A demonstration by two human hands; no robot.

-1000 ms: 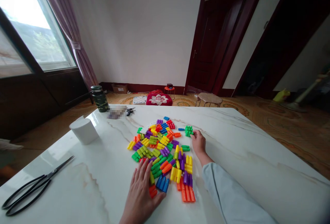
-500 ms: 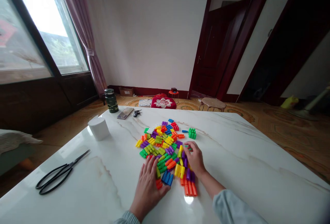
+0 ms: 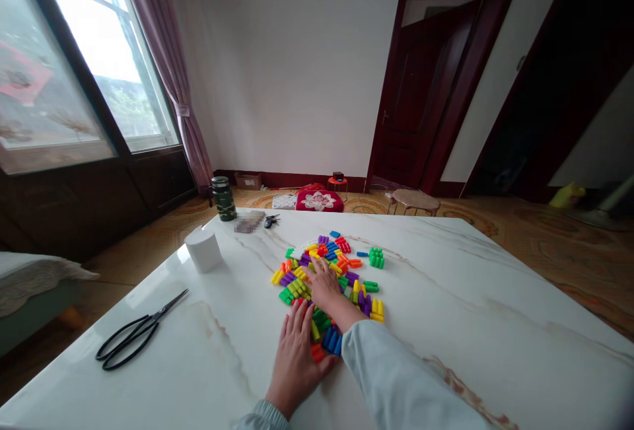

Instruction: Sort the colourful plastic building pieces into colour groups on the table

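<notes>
A pile of small colourful plastic building blocks (image 3: 327, 270) lies on the white marble table (image 3: 470, 311). My left hand (image 3: 297, 354) rests flat at the pile's near edge, fingers stretched out and touching the blocks. My right hand (image 3: 321, 281) reaches across into the middle of the pile, fingers curled down among the yellow and purple pieces; what they hold, if anything, is hidden. A joined green block cluster (image 3: 376, 257) sits apart at the pile's far right.
Black scissors (image 3: 139, 331) lie at the left of the table. A white cylinder (image 3: 203, 250), a camouflage bottle (image 3: 223, 198), a blurred flat object (image 3: 249, 222) and keys (image 3: 270, 220) stand at the far left corner. A stool (image 3: 413, 200) is beyond.
My right hand has moved from the green cluster at the far right back and left into the middle of the pile. My left hand has stayed flat at the near edge.
</notes>
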